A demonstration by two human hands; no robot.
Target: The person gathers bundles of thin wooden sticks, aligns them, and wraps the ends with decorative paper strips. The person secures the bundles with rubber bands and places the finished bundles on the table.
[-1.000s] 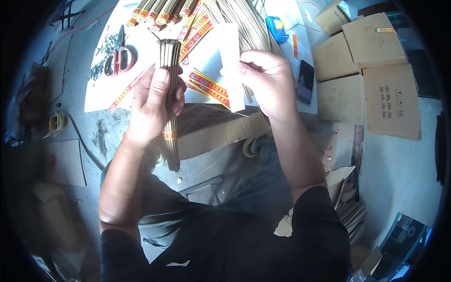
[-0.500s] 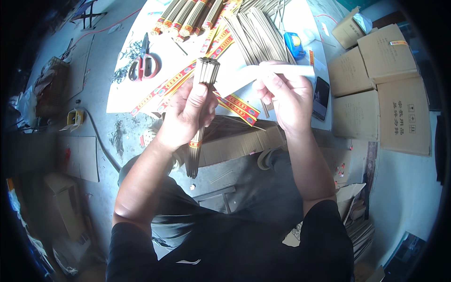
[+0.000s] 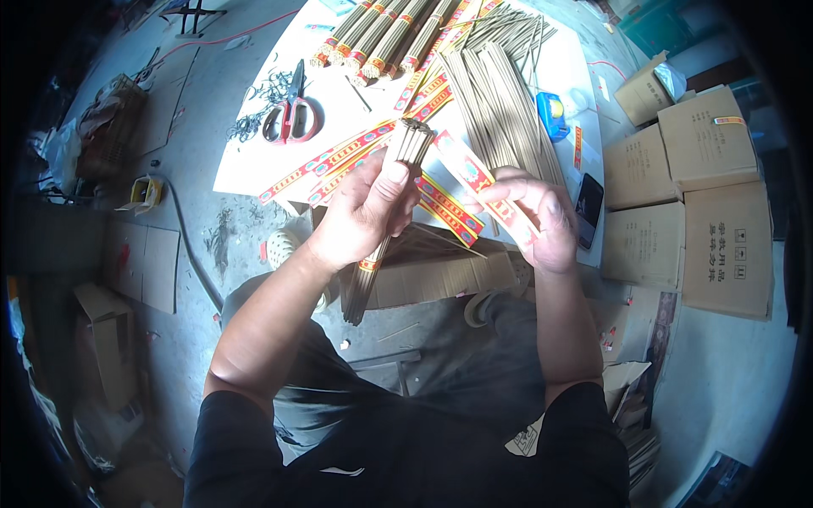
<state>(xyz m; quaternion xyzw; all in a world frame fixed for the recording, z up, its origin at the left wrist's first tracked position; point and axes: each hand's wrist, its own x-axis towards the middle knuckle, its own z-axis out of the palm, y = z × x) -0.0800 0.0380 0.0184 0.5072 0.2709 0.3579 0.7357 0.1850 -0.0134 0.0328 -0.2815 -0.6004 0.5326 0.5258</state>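
My left hand [image 3: 360, 207] is wrapped round a bundle of thin brown incense sticks [image 3: 412, 146]. The bundle leans, its upper ends above my thumb and its lower part below my fist, where a red and yellow band circles it. To the right, my right hand [image 3: 552, 222] pinches a red and white printed paper strip [image 3: 461, 166] between thumb and fingers. The strip slants from my palm up toward the bundle's top; whether it touches the sticks I cannot tell. Beneath both hands, more red and yellow paper strips [image 3: 453, 212] lie at the table's near edge.
On the white table [image 3: 246, 173] lie red-handled scissors [image 3: 291, 118], banded stick bundles [image 3: 381, 42], loose sticks [image 3: 500, 102], a blue tape measure [image 3: 552, 116] and a phone [image 3: 590, 201]. Stacked cartons [image 3: 720, 161] stand at the right. Below the table edge is an open cardboard box [image 3: 440, 279].
The paper strip has turned from pale and level to slanting, its printed side now showing. My left hand has shifted right in the picture with the bundle, which leans more.
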